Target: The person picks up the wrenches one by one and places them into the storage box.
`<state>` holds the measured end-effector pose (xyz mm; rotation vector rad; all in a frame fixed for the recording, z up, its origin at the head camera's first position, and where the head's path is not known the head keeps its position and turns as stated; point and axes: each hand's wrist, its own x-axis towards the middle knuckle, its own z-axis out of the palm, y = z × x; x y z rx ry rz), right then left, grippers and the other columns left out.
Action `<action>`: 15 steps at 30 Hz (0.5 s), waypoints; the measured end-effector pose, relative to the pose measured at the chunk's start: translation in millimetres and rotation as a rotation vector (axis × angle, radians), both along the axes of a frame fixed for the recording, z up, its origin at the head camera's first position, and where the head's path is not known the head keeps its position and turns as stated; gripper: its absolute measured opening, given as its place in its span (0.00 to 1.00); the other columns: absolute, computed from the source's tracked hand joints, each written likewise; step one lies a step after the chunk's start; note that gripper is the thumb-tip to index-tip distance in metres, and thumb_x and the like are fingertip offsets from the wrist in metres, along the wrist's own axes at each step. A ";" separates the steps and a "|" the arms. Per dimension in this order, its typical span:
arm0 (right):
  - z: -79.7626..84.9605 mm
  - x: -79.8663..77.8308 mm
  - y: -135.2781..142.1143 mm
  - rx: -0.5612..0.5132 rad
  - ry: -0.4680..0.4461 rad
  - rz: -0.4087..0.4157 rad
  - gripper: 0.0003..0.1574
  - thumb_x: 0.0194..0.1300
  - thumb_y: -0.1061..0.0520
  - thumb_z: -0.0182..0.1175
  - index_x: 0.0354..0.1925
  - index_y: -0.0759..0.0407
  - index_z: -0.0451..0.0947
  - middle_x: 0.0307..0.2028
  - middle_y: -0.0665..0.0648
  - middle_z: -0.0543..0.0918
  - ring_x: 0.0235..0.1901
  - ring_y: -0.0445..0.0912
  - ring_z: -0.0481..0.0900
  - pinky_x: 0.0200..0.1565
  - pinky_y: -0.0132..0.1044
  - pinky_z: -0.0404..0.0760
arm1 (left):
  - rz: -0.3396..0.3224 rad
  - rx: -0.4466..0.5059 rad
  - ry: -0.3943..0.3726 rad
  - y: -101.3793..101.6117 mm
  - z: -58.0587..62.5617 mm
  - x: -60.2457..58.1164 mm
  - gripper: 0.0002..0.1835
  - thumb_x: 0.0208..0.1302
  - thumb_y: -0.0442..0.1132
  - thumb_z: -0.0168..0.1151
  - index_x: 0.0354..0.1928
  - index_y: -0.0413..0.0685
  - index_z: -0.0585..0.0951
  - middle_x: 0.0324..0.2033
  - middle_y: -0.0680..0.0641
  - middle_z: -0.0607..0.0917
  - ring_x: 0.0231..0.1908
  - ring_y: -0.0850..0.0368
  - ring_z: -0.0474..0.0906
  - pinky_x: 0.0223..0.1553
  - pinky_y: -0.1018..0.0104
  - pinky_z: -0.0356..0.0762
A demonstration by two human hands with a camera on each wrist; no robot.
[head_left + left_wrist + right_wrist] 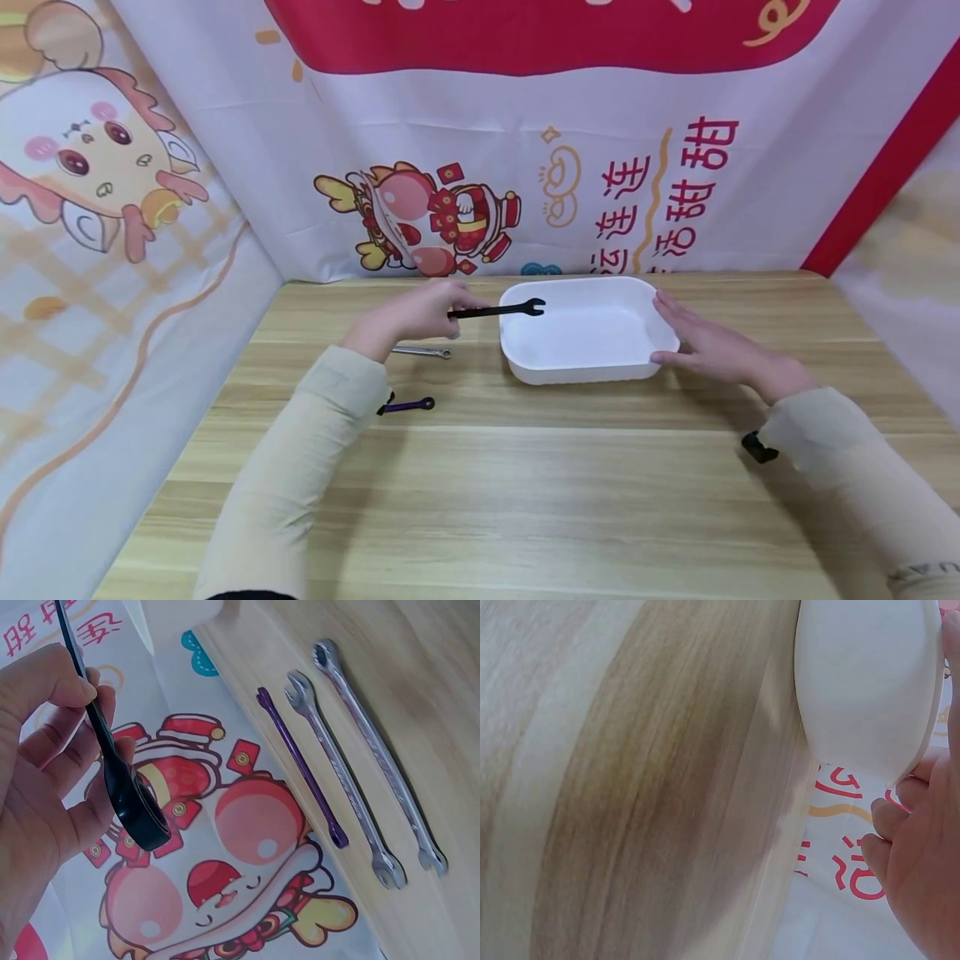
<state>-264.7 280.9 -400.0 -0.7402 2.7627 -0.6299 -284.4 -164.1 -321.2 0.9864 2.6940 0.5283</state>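
Note:
My left hand (427, 312) grips a black wrench (495, 311) by its handle. The wrench's open end hangs over the left rim of a white plastic basin (577, 374), while its ring end (142, 817) points back in the left wrist view. My right hand (716, 346) holds the basin's right end, fingers and thumb at the rim. In the left wrist view a thin purple wrench (300, 772) and two silver wrenches, a middle one (341, 780) and a longer outer one (382, 757), lie side by side on the table.
The wooden table (525, 500) meets a printed cloth backdrop (285, 183) just behind the basin. Another cloth (97, 333) hangs along the left side. Below the left forearm in the head view, wrenches are partly hidden.

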 end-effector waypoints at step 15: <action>-0.6 -1.3 0.4 -0.011 -0.002 0.006 0.62 0.72 0.38 0.61 0.82 0.63 0.36 0.80 0.68 0.38 0.76 0.68 0.41 0.72 0.65 0.48 | -0.025 0.003 -0.003 28.6 2.3 -9.7 0.29 0.60 0.21 0.61 0.64 0.47 0.82 0.42 0.44 0.80 0.37 0.51 0.72 0.34 0.65 0.74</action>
